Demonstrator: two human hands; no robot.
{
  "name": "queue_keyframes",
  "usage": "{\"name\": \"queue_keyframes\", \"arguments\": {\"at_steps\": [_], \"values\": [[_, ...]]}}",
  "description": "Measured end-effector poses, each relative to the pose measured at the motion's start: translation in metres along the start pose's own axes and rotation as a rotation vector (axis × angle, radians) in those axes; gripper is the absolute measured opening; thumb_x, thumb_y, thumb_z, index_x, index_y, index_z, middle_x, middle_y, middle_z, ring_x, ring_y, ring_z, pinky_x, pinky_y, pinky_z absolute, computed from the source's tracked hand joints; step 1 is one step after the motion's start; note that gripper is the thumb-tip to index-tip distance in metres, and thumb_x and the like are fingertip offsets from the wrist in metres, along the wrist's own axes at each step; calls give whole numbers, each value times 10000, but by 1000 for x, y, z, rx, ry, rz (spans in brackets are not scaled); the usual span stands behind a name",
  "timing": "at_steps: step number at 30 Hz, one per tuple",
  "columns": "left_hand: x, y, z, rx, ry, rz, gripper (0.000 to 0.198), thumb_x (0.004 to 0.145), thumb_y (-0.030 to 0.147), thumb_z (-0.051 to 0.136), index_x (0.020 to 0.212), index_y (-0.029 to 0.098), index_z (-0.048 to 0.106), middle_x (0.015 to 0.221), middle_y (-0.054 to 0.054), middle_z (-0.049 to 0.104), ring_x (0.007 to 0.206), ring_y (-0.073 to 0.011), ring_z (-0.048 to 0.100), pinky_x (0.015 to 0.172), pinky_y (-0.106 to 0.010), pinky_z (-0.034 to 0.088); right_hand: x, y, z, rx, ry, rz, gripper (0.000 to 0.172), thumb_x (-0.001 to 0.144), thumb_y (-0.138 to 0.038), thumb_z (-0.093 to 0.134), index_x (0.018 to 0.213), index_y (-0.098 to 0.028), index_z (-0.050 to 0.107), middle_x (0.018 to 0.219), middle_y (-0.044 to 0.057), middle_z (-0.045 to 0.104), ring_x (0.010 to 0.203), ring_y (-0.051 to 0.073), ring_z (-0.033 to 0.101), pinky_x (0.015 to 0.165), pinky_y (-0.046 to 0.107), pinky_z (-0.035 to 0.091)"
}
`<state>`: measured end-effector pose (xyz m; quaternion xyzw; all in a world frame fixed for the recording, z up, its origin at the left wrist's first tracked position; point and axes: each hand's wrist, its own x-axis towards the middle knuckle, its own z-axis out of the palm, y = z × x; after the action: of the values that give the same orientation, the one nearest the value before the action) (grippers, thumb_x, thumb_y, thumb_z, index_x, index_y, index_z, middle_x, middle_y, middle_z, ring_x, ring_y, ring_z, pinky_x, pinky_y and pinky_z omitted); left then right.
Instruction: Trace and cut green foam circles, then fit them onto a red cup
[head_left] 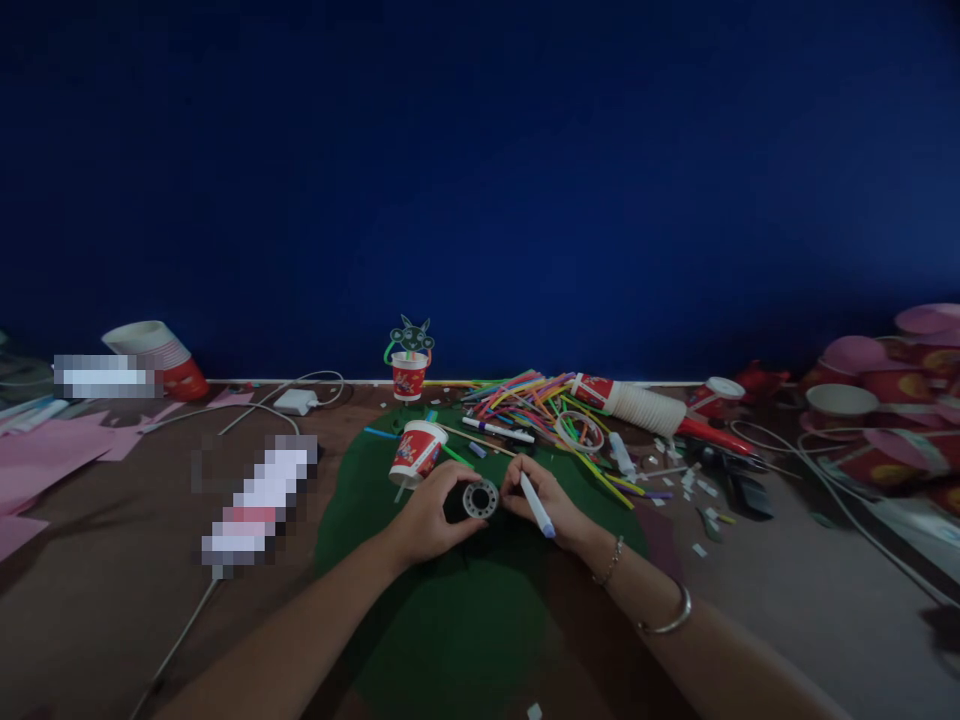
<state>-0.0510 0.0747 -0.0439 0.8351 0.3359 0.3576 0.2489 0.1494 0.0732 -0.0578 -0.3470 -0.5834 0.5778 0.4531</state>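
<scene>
My left hand (429, 518) curls round a small roll of tape (480, 498) and presses it down on a dark green sheet (450, 620) spread over the brown table. My right hand (541, 500) pinches a white marker (537, 505), its tip down beside the roll's right edge and its blue end pointing back at me. A red and white paper cup (416, 452) lies tilted just beyond my left hand.
A heap of coloured straws (536, 400) and a stack of paper cups (634, 405) lie behind my hands. A decorated cup (409, 372) stands by the blue wall. Pink paper (45, 455) left, cables (840, 500) and bowls (862, 400) right, scissors (739, 480).
</scene>
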Motion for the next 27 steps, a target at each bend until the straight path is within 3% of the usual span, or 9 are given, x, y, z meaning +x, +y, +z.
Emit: {"name": "queue_keyframes", "arguments": {"at_steps": [4,10,17,27], "values": [[0,1,1,-7,3,19,391,687,272,683,1023,197,497,991,-66,571,937,-201,544,832,-360,445,0,1,1,31,13,0,308,628,-206,677,716,-215,382,626,-61,494,554,98,420,522,217,311],[0,-1,-3,8,23,6,393,690,270,669,1044,197,515,1013,-69,580,963,-208,545,845,-362,444,3,-1,0,62,175,-14,317,643,-248,689,711,-220,381,653,-43,561,605,126,504,584,245,370],[-1,3,-8,68,-210,49,444,697,295,667,1108,211,522,1039,-74,587,980,-207,533,866,-360,432,1,-3,-3,67,209,-41,245,722,-262,618,722,-221,377,638,-26,580,612,137,506,573,248,353],[1,10,-9,149,-384,102,368,687,355,659,1010,208,564,939,-60,582,903,-217,514,837,-369,409,4,-2,-2,37,203,-44,261,620,-154,598,739,-220,375,663,-48,543,607,119,467,572,233,331]]}}
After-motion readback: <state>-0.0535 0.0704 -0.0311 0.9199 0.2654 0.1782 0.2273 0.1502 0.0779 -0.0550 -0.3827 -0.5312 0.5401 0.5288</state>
